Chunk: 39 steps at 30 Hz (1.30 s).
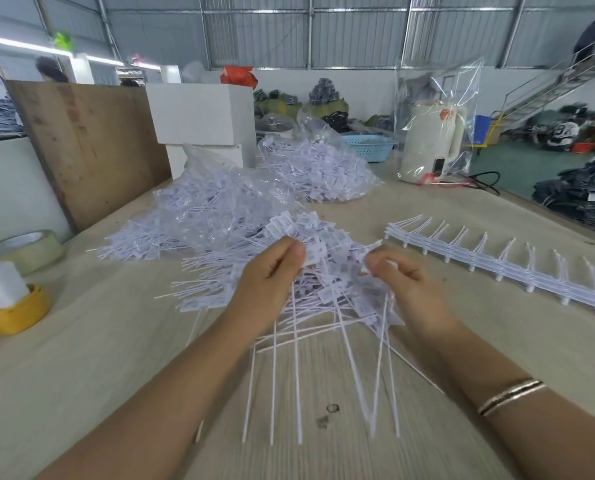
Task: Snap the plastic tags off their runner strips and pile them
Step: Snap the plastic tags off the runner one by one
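My left hand (270,278) pinches a bunch of white plastic tags (315,252) by their flat heads; their long thin tails (298,375) hang down toward me over the table. My right hand (398,282) grips the other end of the same bunch, close beside the left. Under and beyond both hands lies a loose pile of snapped-off tags (216,271). To the right, a stack of bare runner strips (503,271) with short stubs lies diagonally on the wooden table (98,358).
Two clear bags full of tags stand behind the pile: one (220,199) at centre-left, one (317,168) at the back. Tape rolls (26,249) (12,313) sit at the left edge. A bagged white kettle (431,143) and a blue basket (370,145) stand at the back right.
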### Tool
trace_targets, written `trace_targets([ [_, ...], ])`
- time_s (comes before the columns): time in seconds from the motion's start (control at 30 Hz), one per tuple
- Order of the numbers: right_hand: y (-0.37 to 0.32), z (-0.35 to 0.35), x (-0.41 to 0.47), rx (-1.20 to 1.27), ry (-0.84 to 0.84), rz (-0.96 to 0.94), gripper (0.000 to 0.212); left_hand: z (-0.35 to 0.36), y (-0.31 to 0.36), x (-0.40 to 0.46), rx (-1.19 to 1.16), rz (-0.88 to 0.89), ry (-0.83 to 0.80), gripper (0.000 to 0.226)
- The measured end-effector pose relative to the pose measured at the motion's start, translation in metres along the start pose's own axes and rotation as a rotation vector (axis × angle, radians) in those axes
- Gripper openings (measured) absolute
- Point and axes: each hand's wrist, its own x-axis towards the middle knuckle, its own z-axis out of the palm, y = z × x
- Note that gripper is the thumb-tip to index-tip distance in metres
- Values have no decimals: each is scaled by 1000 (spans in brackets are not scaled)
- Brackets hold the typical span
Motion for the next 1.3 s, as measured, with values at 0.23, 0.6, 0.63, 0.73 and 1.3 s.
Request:
trace_targets([
  [0.23,4,-7,13,-993,-50,-215,8,2,-6,-4,408,136,-94,9],
  [0.6,0,11,4,-237,-178,-179,30,5,3,-5,461,133,-165,30],
  [0.63,0,11,4,-171,-185,-168,27,4,3,-5,464,123,-173,34],
  [0.73,-1,10,3,-57,-197,-115,20,3,6,-5,553,149,-228,38],
  [1.3,0,21,0,210,-137,-146,20,25,18,-7,5,69,-47,32],
])
